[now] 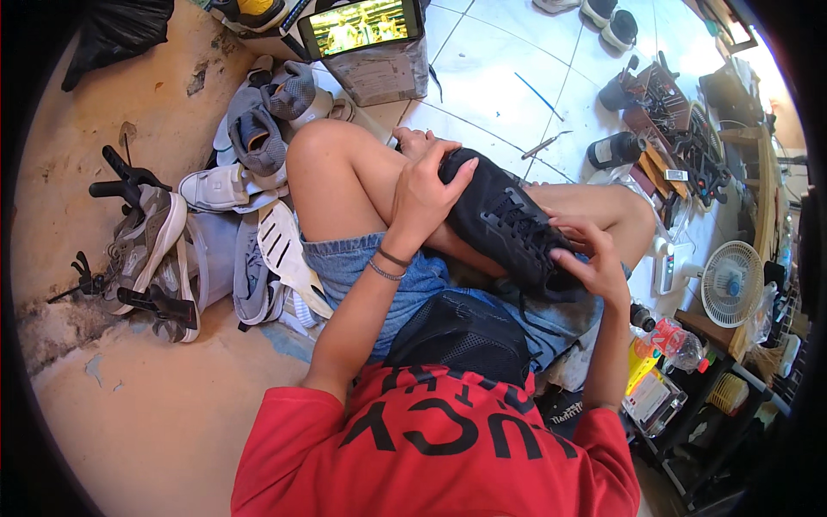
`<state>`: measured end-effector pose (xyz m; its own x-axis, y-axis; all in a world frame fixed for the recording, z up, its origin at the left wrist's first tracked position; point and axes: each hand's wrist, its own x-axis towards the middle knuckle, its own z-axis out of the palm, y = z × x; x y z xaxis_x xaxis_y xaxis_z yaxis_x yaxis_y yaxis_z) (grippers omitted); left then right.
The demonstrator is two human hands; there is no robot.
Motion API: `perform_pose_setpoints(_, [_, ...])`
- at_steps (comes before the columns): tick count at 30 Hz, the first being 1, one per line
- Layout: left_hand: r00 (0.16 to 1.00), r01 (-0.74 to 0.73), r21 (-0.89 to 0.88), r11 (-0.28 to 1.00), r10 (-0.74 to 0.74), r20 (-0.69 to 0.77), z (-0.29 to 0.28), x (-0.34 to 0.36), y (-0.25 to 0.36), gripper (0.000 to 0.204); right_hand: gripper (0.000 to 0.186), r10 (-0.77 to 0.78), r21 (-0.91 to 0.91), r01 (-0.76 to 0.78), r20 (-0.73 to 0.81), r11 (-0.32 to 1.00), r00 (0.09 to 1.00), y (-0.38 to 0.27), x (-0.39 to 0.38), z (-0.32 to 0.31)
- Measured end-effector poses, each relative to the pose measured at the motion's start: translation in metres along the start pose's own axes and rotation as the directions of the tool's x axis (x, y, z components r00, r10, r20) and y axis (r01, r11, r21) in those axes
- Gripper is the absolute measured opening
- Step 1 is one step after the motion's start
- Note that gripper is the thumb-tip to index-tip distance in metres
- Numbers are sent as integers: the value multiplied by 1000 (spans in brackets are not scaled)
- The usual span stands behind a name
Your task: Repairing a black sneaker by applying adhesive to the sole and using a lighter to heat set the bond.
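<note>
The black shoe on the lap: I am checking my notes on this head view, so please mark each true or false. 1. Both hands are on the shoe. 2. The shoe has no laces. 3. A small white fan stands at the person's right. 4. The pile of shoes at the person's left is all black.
1. True: the left hand grips the black shoe near one end, and the right hand has its fingers at the laces.
2. False: black laces show.
3. True: the white fan stands there.
4. False: the pile of shoes is mostly grey and white.

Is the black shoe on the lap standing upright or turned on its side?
Tilted: the black shoe lies slanted across the knees, laces up, left hand on its toe, right hand at its opening.
</note>
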<state>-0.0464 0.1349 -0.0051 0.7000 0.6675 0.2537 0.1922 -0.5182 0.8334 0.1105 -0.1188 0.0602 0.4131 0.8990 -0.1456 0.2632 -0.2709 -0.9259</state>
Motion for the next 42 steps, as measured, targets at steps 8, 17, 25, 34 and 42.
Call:
perform_pose_setpoints(8, [965, -187, -328, 926, 235, 115, 62, 40, 63, 40, 27, 79, 104, -21, -590, 994, 804, -15, -40, 25])
perform_pose_setpoints(17, [815, -311, -216, 925, 377, 440, 29, 19, 37, 17, 35, -9, 84, 69, -565, 994, 825, -9, -32, 91])
perform_pose_setpoints(25, [831, 64, -442, 895, 197, 520, -2, -21, 22, 28, 34, -121, -97, 84, -492, 992, 862, -7, -23, 82])
perform_pose_setpoints(34, [786, -28, -362, 932, 244, 568, -30, -33, 37, 31, 23, -193, -583, 92, -114, 807, 974, -54, 7, 60])
perform_pose_setpoints(42, [817, -213, -270, 939, 323, 479, -16, -34, 44, 30, 17, -98, -903, 175, 148, 393, 984, -84, 22, 54])
